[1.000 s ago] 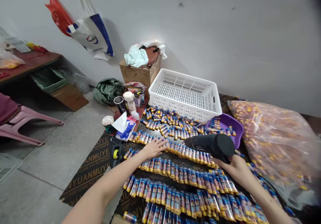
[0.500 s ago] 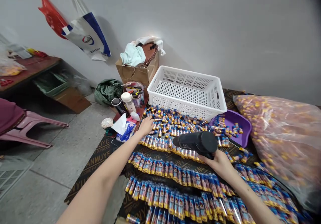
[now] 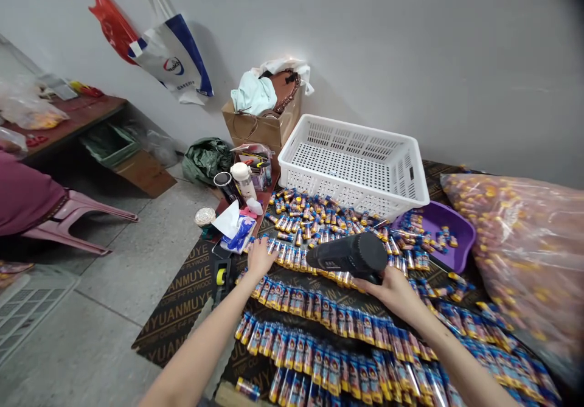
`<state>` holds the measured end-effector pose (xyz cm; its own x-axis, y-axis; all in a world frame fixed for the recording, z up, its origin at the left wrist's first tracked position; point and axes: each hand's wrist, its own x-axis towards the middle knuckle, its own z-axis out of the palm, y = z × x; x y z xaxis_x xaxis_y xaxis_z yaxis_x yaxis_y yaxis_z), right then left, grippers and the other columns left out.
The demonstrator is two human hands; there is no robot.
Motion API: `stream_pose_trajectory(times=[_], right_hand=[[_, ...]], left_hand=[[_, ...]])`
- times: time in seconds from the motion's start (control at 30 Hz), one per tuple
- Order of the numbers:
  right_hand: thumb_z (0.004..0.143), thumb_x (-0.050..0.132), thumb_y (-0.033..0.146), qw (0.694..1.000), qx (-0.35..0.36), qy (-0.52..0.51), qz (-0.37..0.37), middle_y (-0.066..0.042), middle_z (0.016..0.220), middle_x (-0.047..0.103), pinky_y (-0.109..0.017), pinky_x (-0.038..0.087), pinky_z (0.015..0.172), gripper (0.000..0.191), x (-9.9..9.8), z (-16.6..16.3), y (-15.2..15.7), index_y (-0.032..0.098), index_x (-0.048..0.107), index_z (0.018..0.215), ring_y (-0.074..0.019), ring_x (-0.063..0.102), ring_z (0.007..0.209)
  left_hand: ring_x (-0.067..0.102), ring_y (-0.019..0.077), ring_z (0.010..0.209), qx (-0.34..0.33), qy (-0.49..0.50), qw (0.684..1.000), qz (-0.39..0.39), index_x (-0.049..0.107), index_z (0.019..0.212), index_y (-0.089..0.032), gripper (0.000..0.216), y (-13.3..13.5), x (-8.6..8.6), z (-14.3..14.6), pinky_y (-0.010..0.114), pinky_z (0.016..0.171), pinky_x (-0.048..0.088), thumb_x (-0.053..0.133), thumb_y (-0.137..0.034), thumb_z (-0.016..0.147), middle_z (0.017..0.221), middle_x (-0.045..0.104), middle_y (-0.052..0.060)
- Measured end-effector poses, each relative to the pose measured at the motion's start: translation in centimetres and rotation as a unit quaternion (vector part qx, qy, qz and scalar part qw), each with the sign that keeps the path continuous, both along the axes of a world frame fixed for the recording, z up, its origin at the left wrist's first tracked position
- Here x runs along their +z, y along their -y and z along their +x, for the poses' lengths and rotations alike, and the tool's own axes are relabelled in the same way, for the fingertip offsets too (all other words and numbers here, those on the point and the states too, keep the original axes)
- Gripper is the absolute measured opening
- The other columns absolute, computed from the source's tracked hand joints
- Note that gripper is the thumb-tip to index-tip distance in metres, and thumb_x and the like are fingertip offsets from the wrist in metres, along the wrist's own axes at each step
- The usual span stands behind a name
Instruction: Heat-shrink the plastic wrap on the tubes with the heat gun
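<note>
My right hand (image 3: 396,291) is wrapped around the handle of a black hair dryer (image 3: 349,255), whose body lies level above the tubes and points left. My left hand (image 3: 261,260) rests with fingers stretched and slightly apart on the left end of a row of small wrapped tubes (image 3: 292,257), blue at one end and yellow at the other. More rows of the same tubes (image 3: 314,309) stretch across the black printed board (image 3: 177,297) closer to me. Loose tubes (image 3: 319,215) lie jumbled behind the row, and the dryer hides part of it.
A white perforated crate (image 3: 353,194) stands behind the loose tubes. Right of it are a purple scoop tray (image 3: 465,236) and a big clear bag (image 3: 529,243) of tubes. Tissues (image 3: 238,235), a white bottle (image 3: 244,182) and a tape dispenser (image 3: 221,276) sit left. A person's sleeve (image 3: 27,194) shows far left.
My left hand has drawn back from the loose tubes to the left end of the row. The hair dryer has shifted slightly left. The camera view has turned a little left.
</note>
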<state>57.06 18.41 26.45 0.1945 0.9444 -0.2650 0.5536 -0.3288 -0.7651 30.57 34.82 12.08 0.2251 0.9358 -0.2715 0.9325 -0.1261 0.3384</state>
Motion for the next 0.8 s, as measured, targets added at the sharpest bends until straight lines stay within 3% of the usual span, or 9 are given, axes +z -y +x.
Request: stream_pose_trajectory(times=[0.1, 0.17, 0.33, 0.53, 0.67, 0.8], right_hand=[[0.070, 0.059, 0.047, 0.995, -0.026, 0.087, -0.032, -0.009, 0.077, 0.069, -0.034, 0.048, 0.066, 0.036, 0.6, 2.5, 2.4, 0.013, 0.066, 0.080, -0.0295, 0.062, 0.078], [0.070, 0.058, 0.050, 0.989, -0.046, 0.131, -0.052, -0.009, 0.073, 0.069, -0.032, 0.047, 0.060, 0.039, 0.9, 3.9, 3.8, 0.013, 0.066, 0.077, -0.0292, 0.062, 0.072], [0.068, 0.059, 0.051, 0.984, -0.085, 0.149, -0.051, -0.009, 0.070, 0.069, -0.032, 0.047, 0.055, 0.038, 0.8, 4.5, 4.6, 0.014, 0.066, 0.074, -0.0291, 0.063, 0.067], [0.072, 0.062, 0.040, 0.998, -0.047, -0.049, 0.005, -0.009, 0.098, 0.069, -0.036, 0.048, 0.080, 0.036, 0.0, 2.0, 2.5, 0.014, 0.066, 0.096, -0.0300, 0.061, 0.093], [0.068, 0.064, 0.039, 0.997, -0.074, -0.003, 0.011, -0.008, 0.087, 0.070, -0.037, 0.048, 0.077, 0.030, -0.4, 1.7, 1.6, 0.015, 0.067, 0.087, -0.0308, 0.061, 0.089], [0.069, 0.061, 0.039, 0.995, -0.087, 0.035, 0.037, -0.009, 0.082, 0.070, -0.038, 0.048, 0.076, 0.031, -1.5, 1.9, 0.1, 0.013, 0.067, 0.085, -0.0316, 0.061, 0.089]], left_hand=[[0.040, 0.0328, 0.116, 0.022, -0.043, 0.999, -0.001, 0.034, 0.132, -0.021, 0.087, 1.0, -0.4, 2.6, 0.042, 0.092, 0.033, 0.067, -0.055, 0.059, 0.124, 0.043, 0.017], [0.037, 0.0341, 0.118, 0.025, -0.062, 0.998, -0.005, 0.032, 0.132, -0.024, 0.092, 1.3, -0.6, 3.9, 0.045, 0.094, 0.030, 0.070, -0.053, 0.054, 0.125, 0.041, 0.017], [0.043, 0.0349, 0.113, 0.015, -0.051, 0.998, -0.031, 0.033, 0.128, -0.022, 0.084, 1.6, -0.9, 5.6, 0.045, 0.090, 0.034, 0.071, -0.041, 0.055, 0.116, 0.046, 0.017], [0.052, 0.0336, 0.105, 0.004, -0.021, 0.999, -0.043, 0.038, 0.119, -0.019, 0.062, 1.9, -1.3, 6.5, 0.040, 0.079, 0.042, 0.064, -0.028, 0.064, 0.110, 0.051, 0.019], [0.057, 0.0314, 0.100, 0.030, -0.001, 0.996, -0.080, 0.039, 0.119, -0.020, 0.065, -0.4, -1.0, 7.4, 0.038, 0.077, 0.044, 0.067, -0.033, 0.061, 0.110, 0.053, 0.017], [0.050, 0.0332, 0.111, 0.041, 0.067, 0.994, -0.082, 0.031, 0.129, -0.018, 0.077, -3.6, -0.1, 8.5, 0.040, 0.086, 0.041, 0.065, -0.045, 0.065, 0.125, 0.045, 0.022]])
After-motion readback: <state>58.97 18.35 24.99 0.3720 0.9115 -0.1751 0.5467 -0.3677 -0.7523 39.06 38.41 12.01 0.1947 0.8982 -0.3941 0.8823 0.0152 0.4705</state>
